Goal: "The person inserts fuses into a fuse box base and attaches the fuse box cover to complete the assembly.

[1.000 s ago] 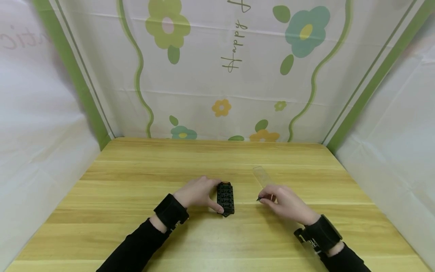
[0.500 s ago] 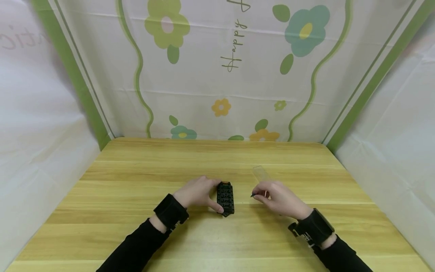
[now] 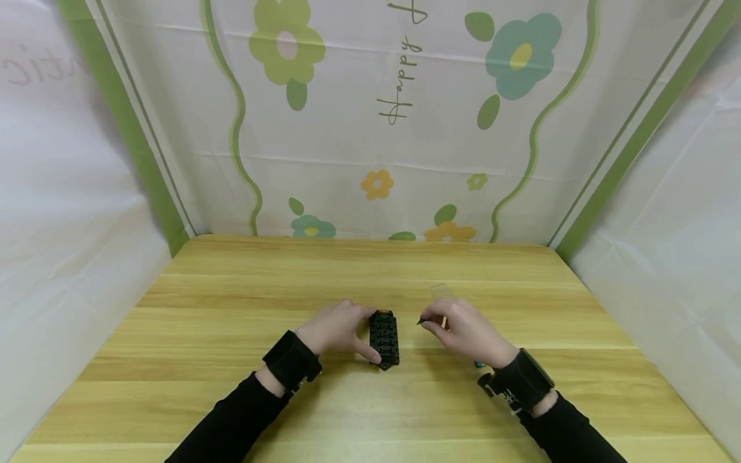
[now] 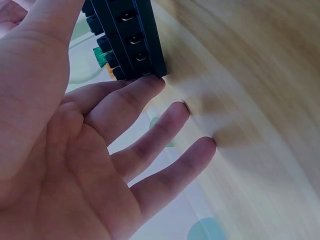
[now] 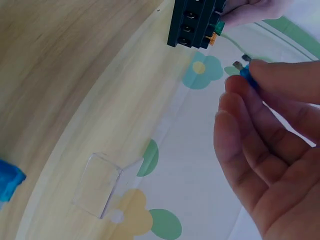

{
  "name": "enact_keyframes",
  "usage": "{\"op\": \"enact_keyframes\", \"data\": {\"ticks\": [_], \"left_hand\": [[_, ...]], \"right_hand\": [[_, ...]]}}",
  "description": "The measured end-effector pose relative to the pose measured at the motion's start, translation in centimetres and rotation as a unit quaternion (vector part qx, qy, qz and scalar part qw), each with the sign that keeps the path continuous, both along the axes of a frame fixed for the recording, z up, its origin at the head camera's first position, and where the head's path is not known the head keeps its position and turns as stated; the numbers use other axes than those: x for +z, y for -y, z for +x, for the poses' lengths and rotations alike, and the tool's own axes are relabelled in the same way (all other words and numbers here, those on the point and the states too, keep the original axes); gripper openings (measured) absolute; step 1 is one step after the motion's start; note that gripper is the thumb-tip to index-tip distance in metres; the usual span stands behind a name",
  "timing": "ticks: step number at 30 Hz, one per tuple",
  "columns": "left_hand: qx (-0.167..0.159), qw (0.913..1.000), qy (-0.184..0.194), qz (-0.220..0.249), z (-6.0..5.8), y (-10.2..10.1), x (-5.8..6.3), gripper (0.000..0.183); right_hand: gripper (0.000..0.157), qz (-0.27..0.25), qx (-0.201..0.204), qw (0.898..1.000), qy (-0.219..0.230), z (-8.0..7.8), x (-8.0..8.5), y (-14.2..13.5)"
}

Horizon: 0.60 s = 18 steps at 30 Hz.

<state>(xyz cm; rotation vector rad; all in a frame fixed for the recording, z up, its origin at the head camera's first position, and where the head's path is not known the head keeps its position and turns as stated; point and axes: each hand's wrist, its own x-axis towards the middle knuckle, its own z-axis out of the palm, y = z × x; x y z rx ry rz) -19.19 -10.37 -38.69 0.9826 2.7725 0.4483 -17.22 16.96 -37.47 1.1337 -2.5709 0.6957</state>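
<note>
A black fuse block [image 3: 384, 339] lies lengthwise on the table. My left hand [image 3: 338, 329] holds it by its ends, thumb at the near end and a finger at the far end. Toward its far end sit a green blade fuse [image 5: 219, 27] and an orange blade fuse [image 5: 211, 39], side by side. Just right of the block, my right hand [image 3: 466, 331] pinches a blue blade fuse [image 5: 247, 75] between thumb and index finger. The fuse's two metal prongs stick out beyond the fingertips, apart from the block. In the left wrist view, the remaining left fingers are spread, their tips by the table.
A clear plastic cover [image 5: 100, 185] lies on the table beyond my right hand, partly hidden by it in the head view. A blurred blue object [image 5: 9, 180] lies near the right wrist. Printed cloth walls [image 3: 370, 141] enclose the back and sides of the wooden table [image 3: 289, 263].
My right hand has moved left and slightly away from me, bringing the blue blade fuse closer to the fuse block. A small blue object now shows beside the right wrist. My left hand stays put.
</note>
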Motion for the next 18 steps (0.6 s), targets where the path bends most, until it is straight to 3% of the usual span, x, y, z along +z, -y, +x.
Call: {"op": "enact_keyframes", "data": {"ticks": [7,18], "left_hand": [[0.001,1.0000,0.004,0.005,0.0,-0.1,-0.1,0.100],[-0.006,0.9999,0.007,0.014,-0.1,-0.1,0.1,0.097]], "right_hand": [[0.008,-0.003,-0.028,1.000,0.002,-0.1,0.0,0.5],[0.006,-0.006,0.010,0.999,-0.031,-0.7,0.1,2.7]]}}
